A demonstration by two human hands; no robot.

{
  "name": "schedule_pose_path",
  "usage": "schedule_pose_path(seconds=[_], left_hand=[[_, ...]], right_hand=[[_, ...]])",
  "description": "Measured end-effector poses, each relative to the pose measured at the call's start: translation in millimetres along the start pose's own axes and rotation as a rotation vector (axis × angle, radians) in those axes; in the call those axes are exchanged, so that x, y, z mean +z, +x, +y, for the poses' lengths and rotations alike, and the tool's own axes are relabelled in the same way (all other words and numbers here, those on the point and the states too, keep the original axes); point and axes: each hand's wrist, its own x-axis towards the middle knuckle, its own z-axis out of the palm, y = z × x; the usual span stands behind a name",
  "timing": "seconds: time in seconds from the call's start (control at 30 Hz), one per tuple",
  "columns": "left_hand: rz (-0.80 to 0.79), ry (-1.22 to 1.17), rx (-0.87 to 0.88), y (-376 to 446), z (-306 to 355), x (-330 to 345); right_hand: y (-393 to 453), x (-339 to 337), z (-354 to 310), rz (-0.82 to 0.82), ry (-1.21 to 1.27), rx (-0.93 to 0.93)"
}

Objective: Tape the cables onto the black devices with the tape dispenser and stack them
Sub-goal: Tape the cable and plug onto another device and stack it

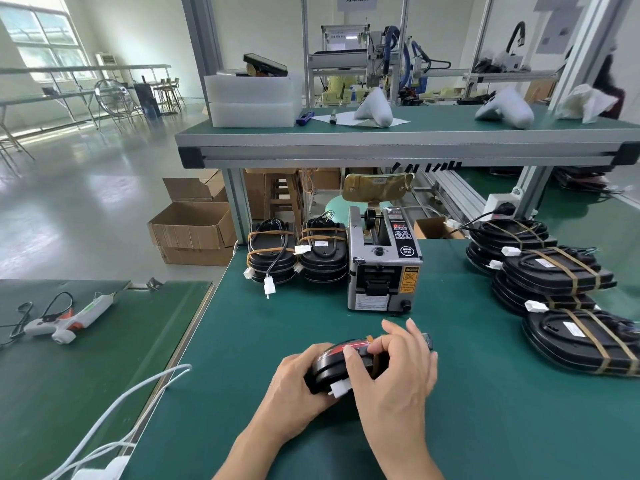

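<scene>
A black device [330, 370] stands tilted on the green table near me, its cable and white connector [339, 389] against it. My left hand [299, 386] grips its left end. My right hand [394, 368] lies over its right side, thumb and fingers pressing a brown tape strip [375, 362] onto it. The grey tape dispenser [382, 263] stands just behind. Two stacks of taped devices [298, 252] sit left of the dispenser. More taped devices [554, 271] are piled at the right.
A glue gun [69, 320] lies on the lower left table. White cables [138, 403] run across the table's left edge. A raised shelf [398, 140] spans above the dispenser. Cardboard boxes [194, 230] stand on the floor at the left.
</scene>
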Motion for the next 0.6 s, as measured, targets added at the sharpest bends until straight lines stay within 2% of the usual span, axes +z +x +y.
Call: schedule_pose_path(seconds=[0.27, 0.6], left_hand=[[-0.005, -0.019, 0.012, -0.5, -0.7, 0.7], [0.013, -0.013, 0.021, 0.1, 1.8, 0.5]], right_hand=[[0.6, -0.1, -1.4, -0.028, 0.016, -0.006], [4.3, -5.7, -7.7, -0.021, -0.097, 0.013]])
